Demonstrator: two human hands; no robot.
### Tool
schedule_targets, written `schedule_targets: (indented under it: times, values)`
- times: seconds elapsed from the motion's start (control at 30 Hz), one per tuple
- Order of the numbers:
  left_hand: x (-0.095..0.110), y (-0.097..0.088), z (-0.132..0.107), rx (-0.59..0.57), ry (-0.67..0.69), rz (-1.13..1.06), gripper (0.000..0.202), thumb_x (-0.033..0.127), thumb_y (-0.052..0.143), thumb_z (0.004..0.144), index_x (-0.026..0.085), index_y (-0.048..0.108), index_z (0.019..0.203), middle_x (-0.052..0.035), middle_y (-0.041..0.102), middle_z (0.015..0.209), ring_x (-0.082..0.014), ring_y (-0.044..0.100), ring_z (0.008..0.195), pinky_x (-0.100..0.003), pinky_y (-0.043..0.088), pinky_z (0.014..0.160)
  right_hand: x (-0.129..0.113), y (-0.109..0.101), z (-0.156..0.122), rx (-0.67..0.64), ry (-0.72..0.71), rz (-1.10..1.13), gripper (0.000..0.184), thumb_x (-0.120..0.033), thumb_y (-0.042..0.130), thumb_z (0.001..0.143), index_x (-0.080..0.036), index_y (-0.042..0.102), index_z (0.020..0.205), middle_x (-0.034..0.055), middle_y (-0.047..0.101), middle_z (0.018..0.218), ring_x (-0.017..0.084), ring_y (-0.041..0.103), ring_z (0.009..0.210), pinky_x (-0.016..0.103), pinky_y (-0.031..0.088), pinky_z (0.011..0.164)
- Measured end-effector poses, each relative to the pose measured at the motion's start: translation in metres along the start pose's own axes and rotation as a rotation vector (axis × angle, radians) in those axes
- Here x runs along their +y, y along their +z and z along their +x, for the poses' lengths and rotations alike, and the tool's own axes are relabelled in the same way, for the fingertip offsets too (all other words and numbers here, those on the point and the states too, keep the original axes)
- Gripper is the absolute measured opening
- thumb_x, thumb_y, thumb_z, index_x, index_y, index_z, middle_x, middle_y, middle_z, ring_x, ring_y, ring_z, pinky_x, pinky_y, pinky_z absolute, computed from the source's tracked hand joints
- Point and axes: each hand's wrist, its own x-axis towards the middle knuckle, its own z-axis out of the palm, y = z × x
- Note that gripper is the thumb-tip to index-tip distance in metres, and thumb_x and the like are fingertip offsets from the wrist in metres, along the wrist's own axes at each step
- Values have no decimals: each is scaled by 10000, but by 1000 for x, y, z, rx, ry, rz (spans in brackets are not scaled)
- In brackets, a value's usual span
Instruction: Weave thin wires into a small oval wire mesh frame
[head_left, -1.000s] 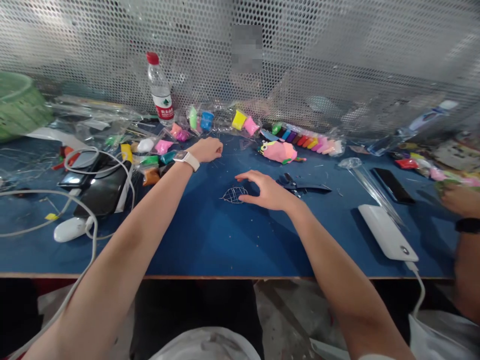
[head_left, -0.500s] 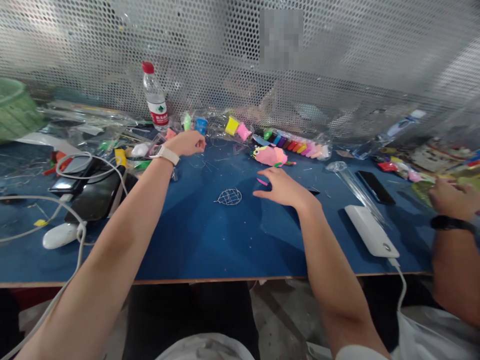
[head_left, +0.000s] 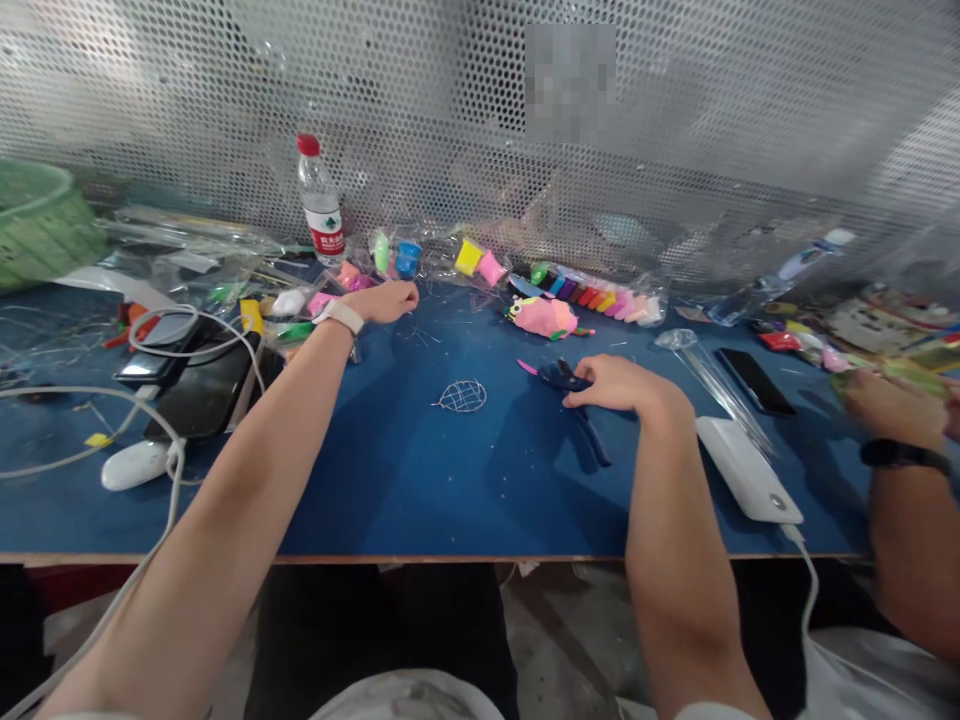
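My left hand (head_left: 390, 301) is closed above the back left of the blue table, near thin wire scraps (head_left: 426, 334). What it holds, if anything, is hidden. With my right hand (head_left: 616, 383) I pinch the dark blue pliers (head_left: 591, 438) near their pivot, handles pointing toward the front edge. A small pink pointed piece (head_left: 527, 367) lies at the left end of the pliers. Between my hands rests a leaf-shaped wire mesh frame (head_left: 463, 397). Behind the pliers lies a pink clay fish (head_left: 546, 317) with a yellow face and green bits.
Along the back stand a red-capped water bottle (head_left: 322, 215), clay packets (head_left: 469, 257) and a row of coloured clay sticks (head_left: 600, 295). Phones and a cable (head_left: 180, 455) crowd the left. On the right are a white power bank (head_left: 746, 470), a phone (head_left: 757, 382) and a co-worker's hand (head_left: 892, 408).
My right hand has moved right and toward me, and its spread fingers have closed on the pliers, which now show. My left hand stays closed in about the same place.
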Motion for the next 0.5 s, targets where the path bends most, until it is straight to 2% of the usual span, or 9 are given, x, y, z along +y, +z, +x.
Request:
schedule_targets:
  times: [0.07, 0.1, 0.17, 0.23, 0.33, 0.4, 0.5]
  values:
    - [14, -13, -2, 96, -87, -133, 196, 350, 576, 1084, 187, 674, 1134, -113, 790, 1106, -240, 719, 1017, -375, 549, 979, -5, -4, -5, 49, -32, 14, 375, -525, 907, 767, -246, 819, 1003, 146, 883, 1143, 392, 831, 1012, 499, 676, 853]
    - [21, -19, -4, 181, -98, -231, 174, 322, 548, 1112, 188, 648, 1163, -102, 794, 1082, -228, 729, 1043, -376, 551, 1018, -8, -6, -8, 84, -70, 42, 353, -511, 873, 788, -242, 822, 1010, 150, 881, 1152, 394, 829, 1031, 504, 674, 887]
    - [34, -29, -7, 275, -90, -459, 134, 280, 515, 1147, 190, 610, 1172, -91, 793, 1042, -204, 744, 1061, -378, 568, 1054, -17, -10, -13, 163, -188, 167, 371, -470, 807, 814, -232, 828, 1099, 152, 871, 1218, 401, 820, 1116, 517, 668, 978]
    - [43, -35, -11, 250, -52, -680, 117, 276, 518, 1165, 196, 603, 1176, -98, 799, 1073, -195, 773, 1087, -386, 597, 1071, -28, -13, -18, 214, -344, 372, 455, -439, 740, 831, -236, 817, 1231, 131, 852, 1309, 402, 799, 1225, 535, 650, 1074]
    - [51, -37, -14, 186, -50, -902, 117, 273, 562, 1158, 192, 625, 1215, -113, 811, 1132, -188, 808, 1032, -387, 646, 1016, -46, -12, -22, 210, -547, 658, 552, -434, 649, 864, -273, 791, 1372, 81, 830, 1407, 402, 761, 1343, 567, 617, 1176]
    - [54, -36, -14, 189, -74, -963, 149, 262, 585, 1149, 177, 651, 1253, -124, 816, 1161, -178, 810, 982, -382, 665, 969, -56, -8, -21, 213, -577, 736, 566, -477, 589, 917, -283, 784, 1412, 77, 835, 1395, 406, 760, 1352, 581, 612, 1201]
    - [59, -36, -13, 184, -88, -968, 185, 270, 599, 1149, 165, 687, 1273, -137, 813, 1208, -174, 809, 965, -398, 681, 951, -65, 2, -12, 258, -494, 744, 569, -595, 514, 1026, -267, 770, 1413, 106, 848, 1323, 398, 780, 1314, 577, 631, 1190]
